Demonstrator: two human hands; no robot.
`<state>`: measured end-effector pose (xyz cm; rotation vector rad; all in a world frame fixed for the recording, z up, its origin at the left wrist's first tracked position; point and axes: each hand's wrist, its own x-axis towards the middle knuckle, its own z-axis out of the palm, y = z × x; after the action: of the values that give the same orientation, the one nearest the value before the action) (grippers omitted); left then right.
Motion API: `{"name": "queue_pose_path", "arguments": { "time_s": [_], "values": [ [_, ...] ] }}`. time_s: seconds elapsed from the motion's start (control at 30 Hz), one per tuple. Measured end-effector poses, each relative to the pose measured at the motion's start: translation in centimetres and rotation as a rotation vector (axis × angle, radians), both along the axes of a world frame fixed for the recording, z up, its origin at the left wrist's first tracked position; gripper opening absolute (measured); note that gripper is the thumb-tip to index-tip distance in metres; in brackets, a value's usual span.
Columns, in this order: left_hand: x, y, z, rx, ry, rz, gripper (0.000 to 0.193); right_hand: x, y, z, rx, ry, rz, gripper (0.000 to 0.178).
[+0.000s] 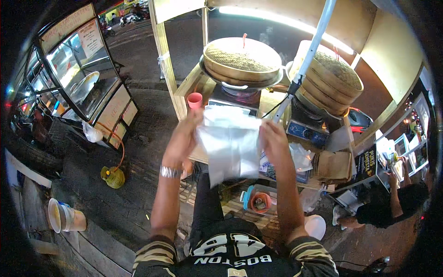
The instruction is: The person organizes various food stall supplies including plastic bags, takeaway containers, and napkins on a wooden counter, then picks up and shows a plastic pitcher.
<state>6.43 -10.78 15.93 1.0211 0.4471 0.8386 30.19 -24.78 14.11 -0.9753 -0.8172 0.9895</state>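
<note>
A clear plastic bag [232,150] is stretched between my two hands in front of my body. My left hand [183,134] pinches its upper left corner, and my right hand [276,139] grips the upper right one. The bag hangs flat, with nothing visible inside. Just beyond it, more pale plastic or paper [221,112] lies on the stall counter. A pink cup [194,100] stands past my left hand. Behind the counter's near edge, a round woven bamboo steamer [242,55] sits in a pan on a stove; a taller stacked steamer [327,78] is to its right.
A slanted white pole [310,53] rises between the steamers. Brown paper bags [333,165] lie right of my right hand. Below the counter is a blue-rimmed container [258,201]. A gas cylinder [113,177] and buckets [74,219] stand left. Another person [392,203] works at far right.
</note>
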Motion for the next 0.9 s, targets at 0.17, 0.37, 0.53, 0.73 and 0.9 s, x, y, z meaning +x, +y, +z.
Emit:
{"name": "queue_pose_path", "arguments": {
  "time_s": [0.17,0.37,0.53,0.73,0.9],
  "values": [
    [6.6,7.7,-5.6,0.104,0.250,0.088,0.015,3.5,7.6,-1.9,-0.209,-0.087,-0.191,0.018],
    [4.2,11.5,-28.6,0.993,0.886,-0.002,0.010,5.0,10.6,-19.1,-0.358,0.300,0.150,0.013],
    [7.7,6.3,-27.9,-0.534,0.091,-0.061,0.009,5.0,7.8,-19.5,-0.273,0.595,0.093,0.022],
    [5.5,5.7,-24.8,-0.435,0.174,0.085,0.012,5.0,8.7,-22.1,-0.332,0.757,-0.025,0.018],
    [8.5,5.4,-25.1,-0.368,0.164,0.105,0.023,6.3,7.8,-25.7,-0.620,0.219,-0.107,0.013]
  ]
}}
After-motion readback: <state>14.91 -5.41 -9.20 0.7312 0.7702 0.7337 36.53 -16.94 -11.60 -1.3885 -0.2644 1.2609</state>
